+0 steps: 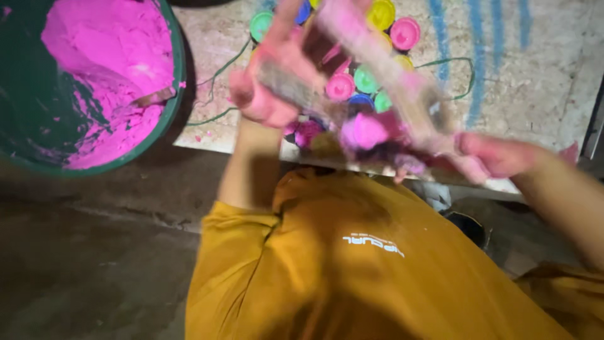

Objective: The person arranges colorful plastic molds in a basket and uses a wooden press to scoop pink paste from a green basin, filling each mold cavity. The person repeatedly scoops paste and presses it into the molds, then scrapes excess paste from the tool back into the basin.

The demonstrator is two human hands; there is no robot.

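My left hand (267,94), stained pink, is closed around one end of a pale, pink-dusted piece (296,88). My right hand (497,156), also pink, grips the lower end of a long pale strip (390,69) that slants up to the top of the view. Both pieces are blurred by motion, and I cannot tell whether they are one thing or what it is. A lump of pink powder (368,131) shows just under them. Below the hands lie several small round lids (404,33) in pink, green, yellow and blue.
A large green tub (165,119) holding bright pink powder (107,63) stands at the upper left. The lids rest on a pale slab (535,82) with blue streaks and a thin green string (220,69). My yellow shirt (352,271) fills the bottom; dark floor (82,252) lies left.
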